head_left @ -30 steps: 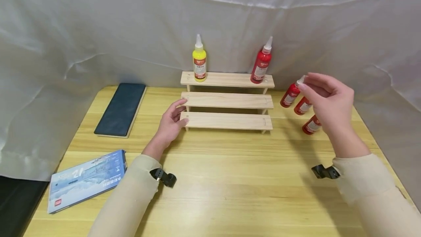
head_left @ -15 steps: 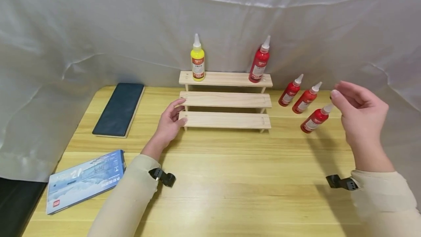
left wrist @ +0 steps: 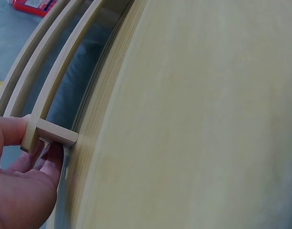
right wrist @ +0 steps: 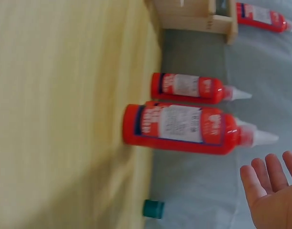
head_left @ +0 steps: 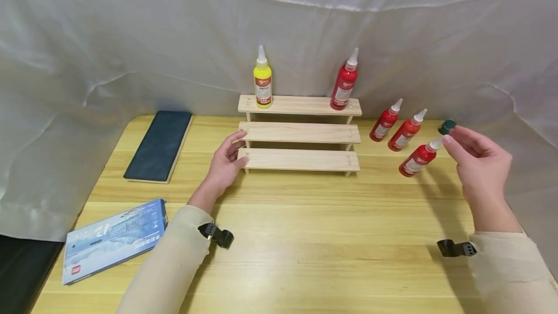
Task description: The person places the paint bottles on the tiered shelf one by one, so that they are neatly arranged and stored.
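A light wooden three-step display rack (head_left: 301, 133) stands at the back of the table. My left hand (head_left: 225, 164) grips the left end of its lowest step, with the thumb on the board and the fingers around its support (left wrist: 57, 132) in the left wrist view. My right hand (head_left: 484, 161) hovers at the right with loosely bent fingers, holding nothing. Near its fingertips in the head view is a small dark green cylinder (head_left: 446, 127); the right wrist view shows this cylinder (right wrist: 153, 209) on the table, apart from the hand. Closest to that hand is a red bottle (head_left: 417, 160) with a white nozzle.
Two more red bottles (head_left: 383, 124) stand right of the rack. On the top step are a yellow bottle (head_left: 263, 86) and a red bottle (head_left: 343, 86). A dark flat board (head_left: 159, 147) and a blue box (head_left: 114, 240) lie at the left. A grey cloth (head_left: 196, 28) hangs behind.
My right hand has moved right, away from the red bottles, then slightly down, so the green cylinder now shows. My left hand has stayed on the rack.
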### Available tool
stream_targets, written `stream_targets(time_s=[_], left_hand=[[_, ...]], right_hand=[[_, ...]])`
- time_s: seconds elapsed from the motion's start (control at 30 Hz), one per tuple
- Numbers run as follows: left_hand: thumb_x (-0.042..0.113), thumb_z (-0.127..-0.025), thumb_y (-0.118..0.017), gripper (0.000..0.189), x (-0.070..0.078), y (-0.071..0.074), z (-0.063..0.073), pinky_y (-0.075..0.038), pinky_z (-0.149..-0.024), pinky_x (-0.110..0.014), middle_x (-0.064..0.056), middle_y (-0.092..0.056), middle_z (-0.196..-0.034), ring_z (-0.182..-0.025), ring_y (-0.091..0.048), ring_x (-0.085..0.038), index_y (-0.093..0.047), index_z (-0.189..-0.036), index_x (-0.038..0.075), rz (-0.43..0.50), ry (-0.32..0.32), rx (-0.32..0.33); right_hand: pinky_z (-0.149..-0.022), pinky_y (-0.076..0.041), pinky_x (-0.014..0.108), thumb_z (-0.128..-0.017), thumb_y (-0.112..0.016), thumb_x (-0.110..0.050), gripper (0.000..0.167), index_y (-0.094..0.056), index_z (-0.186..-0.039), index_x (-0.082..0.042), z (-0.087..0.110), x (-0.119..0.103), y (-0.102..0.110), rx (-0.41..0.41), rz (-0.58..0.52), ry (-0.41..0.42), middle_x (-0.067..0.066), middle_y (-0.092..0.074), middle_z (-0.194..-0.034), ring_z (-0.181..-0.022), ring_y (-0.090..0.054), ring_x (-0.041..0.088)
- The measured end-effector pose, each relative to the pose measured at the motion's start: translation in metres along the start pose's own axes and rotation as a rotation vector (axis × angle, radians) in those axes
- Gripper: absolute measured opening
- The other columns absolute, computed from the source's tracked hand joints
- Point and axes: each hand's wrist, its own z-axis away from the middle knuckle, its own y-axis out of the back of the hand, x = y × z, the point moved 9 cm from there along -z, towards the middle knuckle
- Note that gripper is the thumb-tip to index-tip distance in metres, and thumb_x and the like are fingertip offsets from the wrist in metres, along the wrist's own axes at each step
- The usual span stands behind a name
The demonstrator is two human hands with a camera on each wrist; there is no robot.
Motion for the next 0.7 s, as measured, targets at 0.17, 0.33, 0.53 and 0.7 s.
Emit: stream_targets(time_s=[0.17, 0.33, 0.53, 0.7], left_hand=[[-0.02, -0.089, -0.059, 0.065, -0.001, 0.001, 0.001, -0.03, -0.112, -0.04, -0.007, -0.047, -0.149, -0.136, -0.042, -0.025, -0.051, -0.144, 0.014, 0.006, 0.001, 0.0], [-0.02, -0.09, -0.058, 0.064, -0.002, 0.002, 0.0, -0.029, -0.113, -0.04, -0.006, -0.046, -0.149, -0.136, -0.043, -0.022, -0.051, -0.144, 0.014, 0.001, 0.003, -0.001], [-0.018, -0.09, -0.058, 0.064, -0.002, 0.002, -0.001, -0.03, -0.112, -0.039, -0.006, -0.048, -0.148, -0.134, -0.044, -0.02, -0.051, -0.144, 0.015, -0.001, 0.002, -0.011], [-0.018, -0.09, -0.059, 0.065, -0.003, 0.001, -0.001, -0.029, -0.113, -0.038, -0.006, -0.049, -0.147, -0.134, -0.044, -0.02, -0.051, -0.144, 0.017, 0.007, 0.003, -0.017]], right_hand=[[-0.076, -0.049, 0.011, -0.075, -0.089, -0.015, 0.05, -0.073, -0.122, -0.007, -0.002, 0.017, 0.0, -0.055, 0.079, -0.026, -0.005, -0.073, -0.104, -0.092, -0.067, 0.004], [-0.072, -0.049, 0.01, -0.077, -0.088, -0.019, 0.051, -0.071, -0.124, -0.007, -0.004, 0.029, -0.003, -0.112, 0.157, -0.021, -0.007, -0.072, -0.103, -0.092, -0.066, 0.004], [-0.072, -0.049, 0.01, -0.079, -0.087, -0.018, 0.05, -0.071, -0.125, -0.009, -0.007, 0.041, -0.002, -0.127, 0.21, -0.022, -0.01, -0.072, -0.1, -0.091, -0.065, 0.003], [-0.073, -0.048, 0.008, -0.082, -0.083, -0.028, 0.053, -0.068, -0.131, -0.015, -0.007, 0.049, 0.0, -0.115, 0.345, -0.048, -0.016, -0.068, -0.101, -0.093, -0.061, 0.001]])
